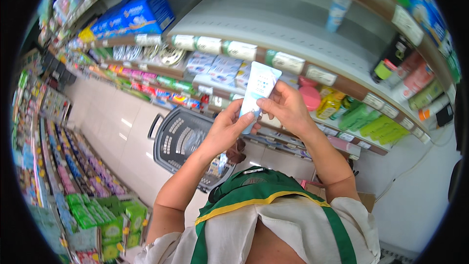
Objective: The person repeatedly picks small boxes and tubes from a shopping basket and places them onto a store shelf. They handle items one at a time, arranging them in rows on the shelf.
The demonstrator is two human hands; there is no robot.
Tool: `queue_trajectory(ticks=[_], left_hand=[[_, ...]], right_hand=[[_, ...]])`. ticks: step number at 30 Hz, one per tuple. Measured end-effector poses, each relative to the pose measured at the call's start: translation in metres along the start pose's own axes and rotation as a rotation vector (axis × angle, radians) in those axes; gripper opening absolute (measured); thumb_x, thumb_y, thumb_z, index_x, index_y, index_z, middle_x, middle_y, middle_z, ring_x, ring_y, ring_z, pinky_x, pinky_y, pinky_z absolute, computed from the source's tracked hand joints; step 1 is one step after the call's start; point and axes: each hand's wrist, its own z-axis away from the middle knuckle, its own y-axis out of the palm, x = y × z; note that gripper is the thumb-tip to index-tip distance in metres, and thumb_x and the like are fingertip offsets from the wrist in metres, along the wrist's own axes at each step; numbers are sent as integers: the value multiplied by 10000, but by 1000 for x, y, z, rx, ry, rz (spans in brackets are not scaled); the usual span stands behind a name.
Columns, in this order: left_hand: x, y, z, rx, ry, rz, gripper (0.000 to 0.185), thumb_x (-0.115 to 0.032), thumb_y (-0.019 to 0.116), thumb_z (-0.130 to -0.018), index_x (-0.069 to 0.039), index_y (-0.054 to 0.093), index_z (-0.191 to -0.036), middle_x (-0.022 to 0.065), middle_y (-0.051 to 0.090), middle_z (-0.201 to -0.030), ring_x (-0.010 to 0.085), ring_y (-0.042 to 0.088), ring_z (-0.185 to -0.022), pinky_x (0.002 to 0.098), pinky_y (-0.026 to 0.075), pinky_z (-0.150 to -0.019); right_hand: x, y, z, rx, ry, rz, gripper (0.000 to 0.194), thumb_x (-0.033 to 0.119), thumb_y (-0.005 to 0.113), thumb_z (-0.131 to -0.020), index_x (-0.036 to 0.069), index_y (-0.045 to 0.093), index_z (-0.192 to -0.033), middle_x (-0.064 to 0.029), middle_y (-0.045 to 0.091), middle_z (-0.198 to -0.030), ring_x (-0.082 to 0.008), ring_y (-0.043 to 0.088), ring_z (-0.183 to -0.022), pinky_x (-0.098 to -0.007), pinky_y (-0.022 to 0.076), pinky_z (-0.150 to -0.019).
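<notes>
Both of my hands hold a pale blue and white squeeze tube (261,80), its flat crimped end pointing up and away from me. My left hand (231,124) grips the lower part, with the thumb across the front. From the other side, my right hand (289,108) holds the tube's edge, its thumb resting on the printed face. The tube bears writing. Beyond my hands is a grey metal shelf (256,18), where a similar blue and white tube (338,11) stands upright toward the right.
A dark grey shopping basket (183,143) with a few items sits on the tiled floor (121,117). Blue boxes (135,14) occupy the shelf's left; bottles and tubes (414,77) stand right. Price labels (240,49) line the shelf edge. Green packs (89,211) are stacked at lower left.
</notes>
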Motion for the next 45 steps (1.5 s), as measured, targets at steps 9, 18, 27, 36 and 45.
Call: queue_trajectory(ticks=[9,18,27,36,45], left_hand=[[-122,71,-93,278,54,-403,391,-244,640,-864,14,557,-1147,66,634,-1018,109,570,-939,274,453,-829],[-114,101,-229,226,210,-550,360,-209,682,-835,-14,611,-1129,65,636,-1044,143,569,-918,284,455,-833],[-82,106,-278,150,396,-604,314,-214,697,-824,-26,657,-1072,62,665,-986,121,574,-881,274,450,-808],[-82,103,-280,160,346,-596,315,-156,694,-807,6,641,-1072,84,656,-977,143,585,-855,269,487,-755],[-95,103,-269,222,300,-557,431,-156,717,-778,18,594,-1153,111,650,-1021,172,609,-905,285,504,-818]], right_hand=[[106,-82,-1,-193,-200,284,207,145,611,-867,-5,565,-1002,-13,581,-797,-57,513,-596,-181,412,-496],[132,-144,-34,-395,-112,532,345,170,547,-904,18,494,-1209,-78,571,-1023,-131,560,-822,-245,503,-651],[114,-160,-46,-481,-72,624,486,122,529,-894,45,387,-1352,-134,560,-1115,-198,575,-962,-307,523,-764],[96,-176,-49,-495,-61,572,593,169,601,-863,23,344,-1377,-125,611,-1102,-208,639,-830,-304,530,-714],[104,-162,-33,-577,-29,730,561,207,620,-857,22,414,-1344,-137,606,-1082,-197,606,-902,-292,515,-754]])
